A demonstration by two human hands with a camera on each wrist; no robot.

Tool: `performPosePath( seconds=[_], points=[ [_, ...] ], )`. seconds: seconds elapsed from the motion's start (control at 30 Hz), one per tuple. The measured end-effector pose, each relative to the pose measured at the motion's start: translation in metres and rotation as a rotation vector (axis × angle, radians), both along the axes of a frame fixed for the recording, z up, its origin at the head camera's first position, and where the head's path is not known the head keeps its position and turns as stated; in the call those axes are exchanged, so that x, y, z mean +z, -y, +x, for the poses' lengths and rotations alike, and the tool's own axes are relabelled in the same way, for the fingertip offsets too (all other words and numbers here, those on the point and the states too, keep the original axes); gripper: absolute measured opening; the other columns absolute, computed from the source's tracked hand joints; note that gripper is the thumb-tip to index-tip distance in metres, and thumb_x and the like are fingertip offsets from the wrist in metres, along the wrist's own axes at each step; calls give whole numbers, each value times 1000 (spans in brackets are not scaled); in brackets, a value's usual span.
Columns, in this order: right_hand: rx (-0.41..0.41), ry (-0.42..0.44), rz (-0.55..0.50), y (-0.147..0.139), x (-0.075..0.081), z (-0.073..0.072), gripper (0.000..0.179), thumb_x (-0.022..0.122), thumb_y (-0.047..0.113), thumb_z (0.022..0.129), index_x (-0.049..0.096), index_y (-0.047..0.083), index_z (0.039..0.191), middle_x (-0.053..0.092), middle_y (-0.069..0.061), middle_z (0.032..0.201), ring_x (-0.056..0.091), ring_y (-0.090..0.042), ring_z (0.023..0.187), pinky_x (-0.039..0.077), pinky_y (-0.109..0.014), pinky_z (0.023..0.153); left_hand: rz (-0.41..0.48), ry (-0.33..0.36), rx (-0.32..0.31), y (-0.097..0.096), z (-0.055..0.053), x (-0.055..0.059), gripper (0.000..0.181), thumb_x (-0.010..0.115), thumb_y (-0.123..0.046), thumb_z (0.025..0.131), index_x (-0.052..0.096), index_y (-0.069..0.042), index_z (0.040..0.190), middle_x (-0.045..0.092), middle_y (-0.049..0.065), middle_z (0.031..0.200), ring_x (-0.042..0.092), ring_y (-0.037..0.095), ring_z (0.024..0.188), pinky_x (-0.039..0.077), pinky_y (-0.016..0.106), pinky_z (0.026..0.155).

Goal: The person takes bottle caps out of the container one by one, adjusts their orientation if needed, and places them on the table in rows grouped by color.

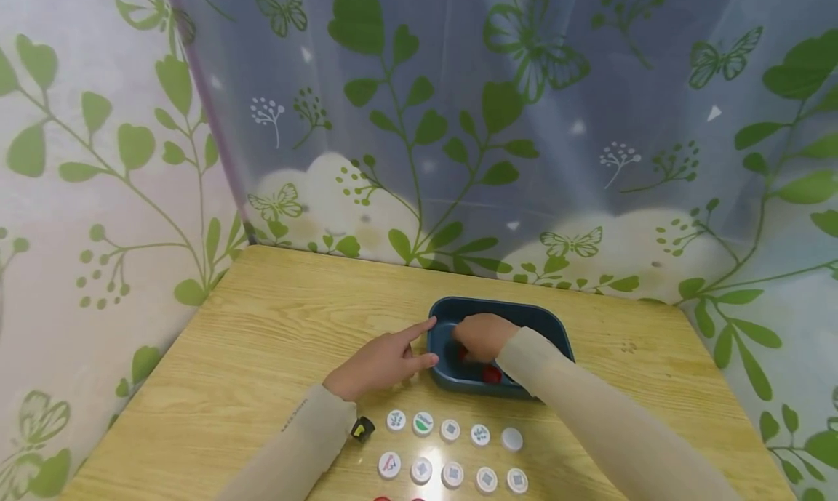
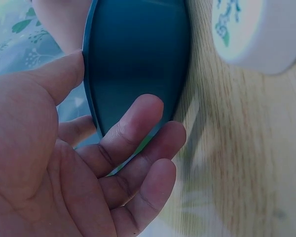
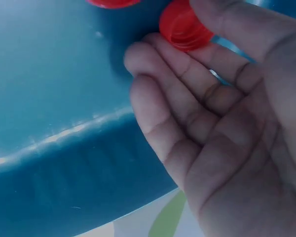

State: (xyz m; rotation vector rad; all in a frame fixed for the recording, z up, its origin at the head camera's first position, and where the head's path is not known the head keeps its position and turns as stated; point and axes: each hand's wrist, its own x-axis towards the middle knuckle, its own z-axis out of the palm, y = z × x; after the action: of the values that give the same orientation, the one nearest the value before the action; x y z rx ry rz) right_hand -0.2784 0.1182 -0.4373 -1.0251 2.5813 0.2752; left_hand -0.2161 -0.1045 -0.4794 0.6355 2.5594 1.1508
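Observation:
A dark blue rectangular bin (image 1: 448,348) stands on the wooden table. My right hand (image 1: 486,336) reaches down inside it and pinches a red bottle cap (image 3: 183,27) between thumb and fingertips. Another red cap (image 1: 492,374) lies on the bin's floor near its front wall. At the bin's left end, my left hand (image 1: 380,363) touches the rim with thumb and index finger spread apart. Its other fingers (image 2: 143,118) are loosely bent beside the bin's wall. The right forearm hides part of the bin's right side.
Two rows of round white caps (image 1: 450,430), several with printed marks, lie in front of the bin. Red caps (image 1: 382,498) show at the bottom edge. A small black object (image 1: 363,429) sits at the left cuff. Leaf-patterned curtains (image 1: 419,123) border the table (image 1: 314,297).

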Motion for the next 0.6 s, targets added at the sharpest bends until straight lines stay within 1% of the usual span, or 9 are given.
performPosePath(
  seconds=[0.1,0.17,0.2,0.27,0.33,0.4,0.43,0.5,0.6],
  points=[
    [-32,58,8,-3,1,-2,14,80,25,93,72,16,101,70,3,87,65,-14,78,56,-36,80,5,6,4,-1,0,-1,74,59,-58,100,29,-36,164,63,1,71,49,12,54,43,32,53],
    [-81,102,-7,-6,4,-6,24,76,28,95,71,14,113,69,4,92,63,-14,82,54,-37,83,-1,8,10,-1,0,-2,73,60,-58,100,29,-36,164,62,-1,71,49,12,54,44,31,53],
    [-108,114,-15,-10,6,-9,25,74,31,96,69,15,115,68,4,93,62,-14,81,53,-37,82,-1,9,9,-2,0,-2,73,60,-58,100,30,-36,164,62,0,71,49,13,54,44,32,53],
    [-159,132,-57,-18,13,-12,27,69,34,96,66,15,115,65,2,91,57,-15,77,49,-37,77,-5,12,3,-2,0,-2,74,59,-58,100,30,-35,164,63,1,72,50,13,55,44,32,54],
    [-182,138,-121,-28,21,-11,25,65,35,95,64,16,111,61,2,87,53,-15,71,44,-37,71,-8,15,-1,-3,0,-1,74,59,-58,100,29,-34,164,65,3,74,51,14,55,45,33,54],
    [-165,146,-190,-38,29,-2,18,61,34,94,62,19,106,59,3,78,50,-14,63,41,-35,66,-12,16,-1,-4,0,0,74,59,-59,100,29,-35,164,65,3,74,52,15,56,45,33,55],
    [-147,165,-234,-42,35,5,19,60,31,94,63,20,108,60,4,75,50,-14,61,42,-35,65,-16,17,0,-4,0,1,74,58,-60,100,28,-36,164,65,2,74,52,14,56,45,33,55],
    [-82,182,-315,-49,42,24,20,59,28,93,66,22,111,59,9,72,50,-10,59,44,-32,64,-22,13,8,-4,0,2,75,58,-61,100,28,-37,164,63,0,72,51,14,56,45,33,55],
    [45,209,-443,-57,47,57,24,61,20,92,68,26,114,59,16,76,52,-6,63,46,-28,65,-14,6,8,-5,0,2,74,59,-59,100,29,-35,164,61,-1,70,50,14,55,44,32,54]
  ],
)
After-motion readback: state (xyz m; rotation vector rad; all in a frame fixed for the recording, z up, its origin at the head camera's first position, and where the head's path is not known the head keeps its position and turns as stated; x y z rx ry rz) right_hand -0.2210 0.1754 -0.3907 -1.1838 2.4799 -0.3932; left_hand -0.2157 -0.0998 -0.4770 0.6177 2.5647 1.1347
